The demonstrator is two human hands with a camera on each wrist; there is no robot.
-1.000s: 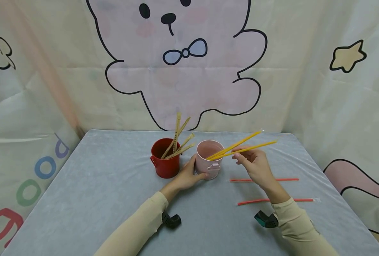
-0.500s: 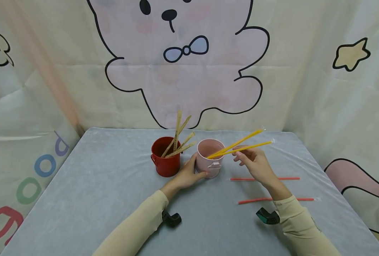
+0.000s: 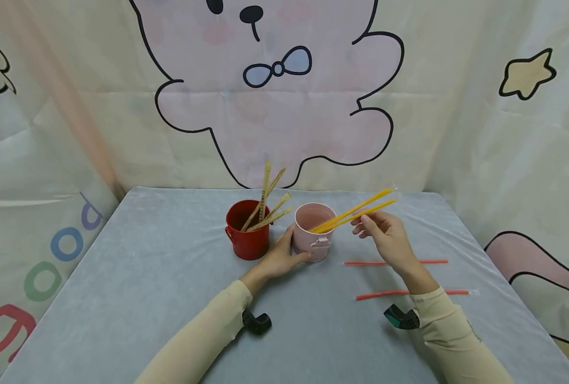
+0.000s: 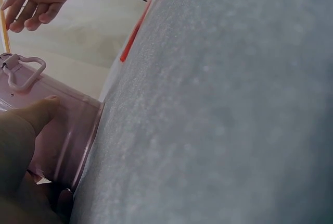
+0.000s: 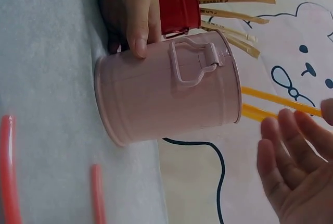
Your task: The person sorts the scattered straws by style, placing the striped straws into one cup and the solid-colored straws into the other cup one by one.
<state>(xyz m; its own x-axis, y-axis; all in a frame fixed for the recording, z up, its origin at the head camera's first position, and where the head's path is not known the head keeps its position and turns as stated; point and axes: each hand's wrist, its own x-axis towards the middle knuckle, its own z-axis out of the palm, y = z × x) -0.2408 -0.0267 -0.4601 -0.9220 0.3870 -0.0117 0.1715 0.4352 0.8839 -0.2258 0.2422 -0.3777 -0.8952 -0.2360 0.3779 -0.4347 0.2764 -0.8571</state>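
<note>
My left hand (image 3: 279, 260) grips the side of a small pink bucket (image 3: 313, 244), its thumb across the front in the left wrist view. Yellow wrapped straws lean out of the bucket to the right. Thumb and fingertips of my right hand (image 3: 387, 237) pinch one yellow straw (image 3: 384, 205), whose lower end is inside the rim; the other fingers are loosely bent. In the right wrist view, the pink bucket (image 5: 156, 91) stands beside the left thumb, and the straw's lower end is hidden inside it.
Left of the pink bucket, touching or nearly touching my left hand, stands a red bucket (image 3: 251, 242) with several paper-wrapped sticks (image 3: 265, 194). Two red straws (image 3: 376, 295) lie on the grey-blue cloth (image 3: 121, 298) beneath my right forearm. A printed curtain (image 3: 284, 122) hangs behind.
The held yellow straw has slid down and left, deeper into the pink bucket, its top end now closer to my right hand. My left hand keeps its grip on the bucket.
</note>
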